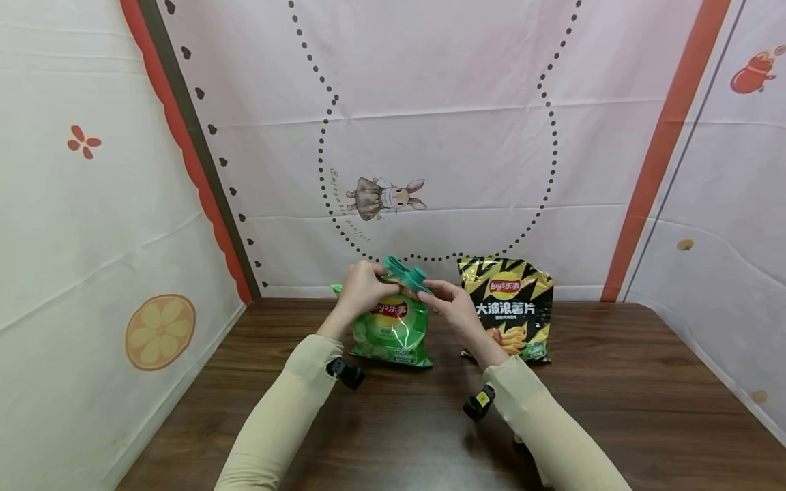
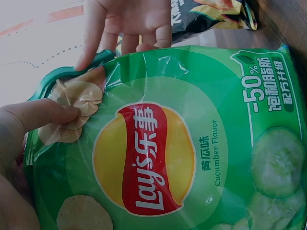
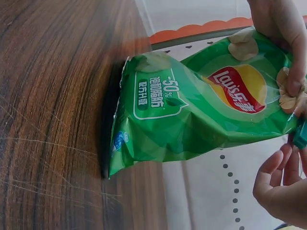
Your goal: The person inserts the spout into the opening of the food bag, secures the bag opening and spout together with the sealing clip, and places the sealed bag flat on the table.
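A green bag of cucumber-flavor potato chips [image 1: 393, 337] stands upright on the table, its top folded down. My left hand [image 1: 362, 294] grips the bag's top left, the thumb pressing its front in the left wrist view. Across the top edge lies a teal bag clip [image 1: 405, 274] with a round cap. Its right end is pinched by my right hand [image 1: 456, 308], fingers behind and thumb in front. In the right wrist view only a small part of the clip [image 3: 301, 136] shows, so how far it encloses the folded edge is hidden.
A black and yellow bag of chips [image 1: 508, 310] stands to the right, close behind my right forearm. The dark wooden table [image 1: 405, 436] ends at a printed cloth backdrop [image 1: 442, 164], with cloth on both sides too.
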`<state>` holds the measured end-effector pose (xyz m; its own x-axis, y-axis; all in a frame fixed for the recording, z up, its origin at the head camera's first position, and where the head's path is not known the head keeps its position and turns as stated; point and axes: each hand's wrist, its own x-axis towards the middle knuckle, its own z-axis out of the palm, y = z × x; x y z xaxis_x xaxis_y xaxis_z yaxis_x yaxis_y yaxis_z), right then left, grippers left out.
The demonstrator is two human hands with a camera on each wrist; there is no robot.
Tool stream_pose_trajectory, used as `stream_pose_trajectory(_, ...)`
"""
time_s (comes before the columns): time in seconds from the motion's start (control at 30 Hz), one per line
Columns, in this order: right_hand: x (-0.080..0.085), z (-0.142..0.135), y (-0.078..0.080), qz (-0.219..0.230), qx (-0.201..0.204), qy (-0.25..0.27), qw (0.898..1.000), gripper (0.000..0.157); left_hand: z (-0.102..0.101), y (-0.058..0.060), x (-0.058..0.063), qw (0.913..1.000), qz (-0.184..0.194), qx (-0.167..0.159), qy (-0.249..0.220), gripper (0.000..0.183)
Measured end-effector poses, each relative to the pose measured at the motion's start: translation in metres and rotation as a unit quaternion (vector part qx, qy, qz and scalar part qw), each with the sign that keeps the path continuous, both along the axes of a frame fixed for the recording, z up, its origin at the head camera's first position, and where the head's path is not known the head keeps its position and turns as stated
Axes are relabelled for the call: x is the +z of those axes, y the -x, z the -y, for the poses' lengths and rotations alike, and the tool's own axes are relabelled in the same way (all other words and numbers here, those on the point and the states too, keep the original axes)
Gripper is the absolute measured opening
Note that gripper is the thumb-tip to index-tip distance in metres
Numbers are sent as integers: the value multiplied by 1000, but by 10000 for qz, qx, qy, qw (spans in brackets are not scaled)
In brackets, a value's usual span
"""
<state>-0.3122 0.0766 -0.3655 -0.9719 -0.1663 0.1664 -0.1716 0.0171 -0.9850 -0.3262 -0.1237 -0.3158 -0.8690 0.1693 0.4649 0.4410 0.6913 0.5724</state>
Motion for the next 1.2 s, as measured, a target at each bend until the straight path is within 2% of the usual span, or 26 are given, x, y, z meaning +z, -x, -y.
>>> stream_pose_trajectory(0.13,1,0,0,93,56,-18,9999,48,0,-1,0,9999,109,89,-31,30)
stream_pose_trajectory(0.3,4,2,-3,160,88,-80,9998,53,-1,-1,-1,9999,101,31,-54,17)
stream_pose_trajectory(0.57,5,10,-3,126,103,-36,9999,58,-1,-1,-2,9997,162,-111,-136,16)
stream_pose_trajectory(0.9,-4,20,2,178,-57,328,9993,59,1,-1,-2,10000,-61,29,30,25)
stream_pose_trajectory(1.07,-3,20,1,161,-169,373,9990,58,2,-1,-1,9999,-114,-64,14,23)
stream_pose_trajectory(1.2,-2,18,-1,154,-93,311,9994,58,3,-2,-2,9998,-148,-161,-22,21)
